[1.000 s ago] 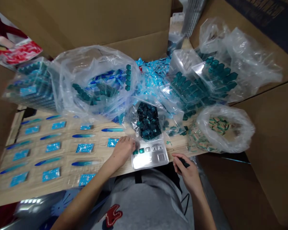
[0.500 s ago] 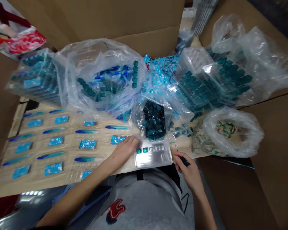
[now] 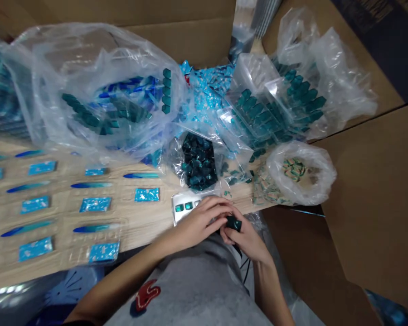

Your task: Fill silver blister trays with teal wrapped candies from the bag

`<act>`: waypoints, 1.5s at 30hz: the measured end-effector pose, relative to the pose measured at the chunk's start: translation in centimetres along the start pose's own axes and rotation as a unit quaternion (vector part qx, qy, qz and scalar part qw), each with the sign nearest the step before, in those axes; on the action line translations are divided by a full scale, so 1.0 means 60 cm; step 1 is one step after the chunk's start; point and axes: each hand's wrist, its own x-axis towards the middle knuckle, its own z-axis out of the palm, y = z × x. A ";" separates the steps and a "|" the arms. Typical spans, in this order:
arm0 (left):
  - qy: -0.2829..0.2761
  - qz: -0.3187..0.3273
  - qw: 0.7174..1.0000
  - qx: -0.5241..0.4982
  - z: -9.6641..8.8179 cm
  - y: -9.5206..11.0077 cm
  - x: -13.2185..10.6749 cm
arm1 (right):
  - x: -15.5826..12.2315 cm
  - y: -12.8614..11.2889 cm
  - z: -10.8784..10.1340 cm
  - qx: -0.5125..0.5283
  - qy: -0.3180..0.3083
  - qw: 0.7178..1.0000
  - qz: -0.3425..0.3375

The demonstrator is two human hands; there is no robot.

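Both hands meet in front of the grey shirt as I watch from the headcam. The right hand point(image 3: 245, 236), its forearm rising steeply, is closed around a dark teal piece point(image 3: 233, 223). The left hand point(image 3: 206, 219) slants in from the left, palm down, fingers bent over the right; I can't tell whether they pinch anything.

Beneath the left hand, partly covered, I see a silvery tray point(image 3: 181, 216) with two green gems point(image 3: 188, 205) in its compartments. Just beyond lies a clear bag point(image 3: 172, 166) packed with dark teal pieces. Farther right, a round-mouthed bag point(image 3: 326, 181) contains small tan-and-green packets point(image 3: 294, 170). At the back left, a large plastic bag point(image 3: 51, 86) holds blue and teal pieces point(image 3: 132, 88).
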 end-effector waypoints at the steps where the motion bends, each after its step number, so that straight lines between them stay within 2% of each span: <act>1: 0.009 -0.002 1.000 0.001 -0.008 0.003 -0.014 | 0.004 -0.004 0.006 -0.006 -0.015 1.000 0.008; 5: 0.043 -0.036 0.998 0.021 -0.025 0.018 -0.046 | 0.017 -0.016 0.033 -0.009 -0.041 0.999 0.026; 8: 0.113 -0.055 0.992 -0.006 -0.029 0.019 -0.054 | 0.019 -0.026 0.048 -0.020 -0.005 1.000 -0.004; 11: 0.177 -0.089 0.977 -0.076 -0.033 0.017 -0.063 | 0.016 -0.035 0.062 -0.099 0.050 0.992 -0.063; 14: 0.188 -0.138 0.962 -0.139 -0.039 0.020 -0.072 | 0.014 -0.041 0.077 -0.168 0.102 0.975 -0.107; 16: 0.205 -0.157 0.948 -0.185 -0.041 0.024 -0.076 | 0.013 -0.044 0.085 -0.179 0.116 0.970 -0.116; 20: 0.249 -0.149 0.930 -0.224 -0.040 0.032 -0.082 | 0.013 -0.045 0.095 -0.193 0.126 0.963 -0.140; 24: 0.240 -0.088 0.950 -0.178 -0.040 0.033 -0.090 | 0.011 -0.046 0.100 -0.224 0.147 0.951 -0.155; 26: 0.219 -0.084 0.961 -0.147 -0.042 0.032 -0.094 | 0.012 -0.045 0.101 -0.224 0.158 0.950 -0.148; 29: 0.197 -0.083 0.973 -0.088 -0.042 0.026 -0.096 | 0.018 -0.036 0.097 -0.194 0.146 0.963 -0.113; 32: 0.192 -0.049 0.980 -0.031 -0.032 0.013 -0.101 | 0.024 -0.011 0.087 -0.124 0.106 0.985 -0.048; 35: 0.191 -0.021 0.981 0.014 -0.008 -0.007 -0.113 | 0.025 0.021 0.076 -0.044 0.074 0.996 0.027; 37: 0.198 -0.005 0.979 0.057 0.009 -0.020 -0.124 | 0.026 0.036 0.074 -0.013 0.068 0.996 0.052; 41: 0.224 0.038 0.961 0.156 0.027 -0.038 -0.140 | 0.034 0.047 0.082 -0.016 0.061 0.996 0.063; 45: 0.240 0.059 0.949 0.196 0.023 -0.042 -0.139 | 0.039 0.039 0.085 -0.058 0.097 0.993 0.029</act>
